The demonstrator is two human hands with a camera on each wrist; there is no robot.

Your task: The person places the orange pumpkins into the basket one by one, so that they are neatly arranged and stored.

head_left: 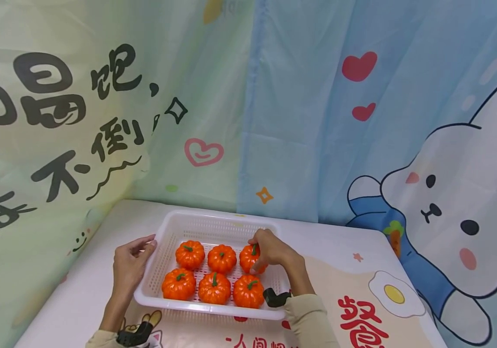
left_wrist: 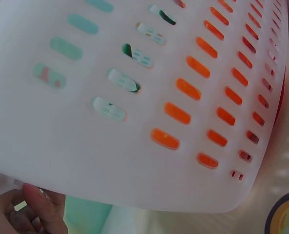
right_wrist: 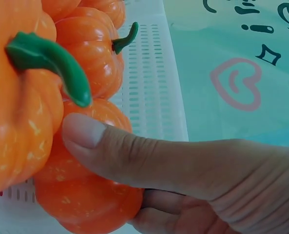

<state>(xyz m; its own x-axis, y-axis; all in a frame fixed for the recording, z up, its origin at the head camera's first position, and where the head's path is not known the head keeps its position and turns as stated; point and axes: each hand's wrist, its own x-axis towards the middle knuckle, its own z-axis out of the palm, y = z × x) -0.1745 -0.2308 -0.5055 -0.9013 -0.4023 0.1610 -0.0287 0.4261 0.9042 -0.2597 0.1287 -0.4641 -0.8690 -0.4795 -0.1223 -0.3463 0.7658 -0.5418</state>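
A white plastic basket [head_left: 209, 308] with slotted walls holds several orange toy pumpkins [head_left: 214, 289] with green stems, set in two rows of three. My left hand [head_left: 130, 263] pinches the basket's left rim; in the left wrist view its thumb and curled fingers show at the rim's corner. Inside the basket, my right hand [head_left: 272, 249] grips the back-right pumpkin [head_left: 247, 259]. The right wrist view shows the thumb laid over that pumpkin [right_wrist: 93, 200], with fingers round its far side, partly hidden. A neighbouring pumpkin with a curved stem [right_wrist: 20, 112] looms close to that camera.
The basket stands on a table with a printed cloth [head_left: 361, 263] bearing a fried egg drawing [head_left: 394, 293] and red characters. Printed curtains [head_left: 292, 121] hang behind the table and along its left side. Black devices [head_left: 276, 298] are strapped to both wrists.
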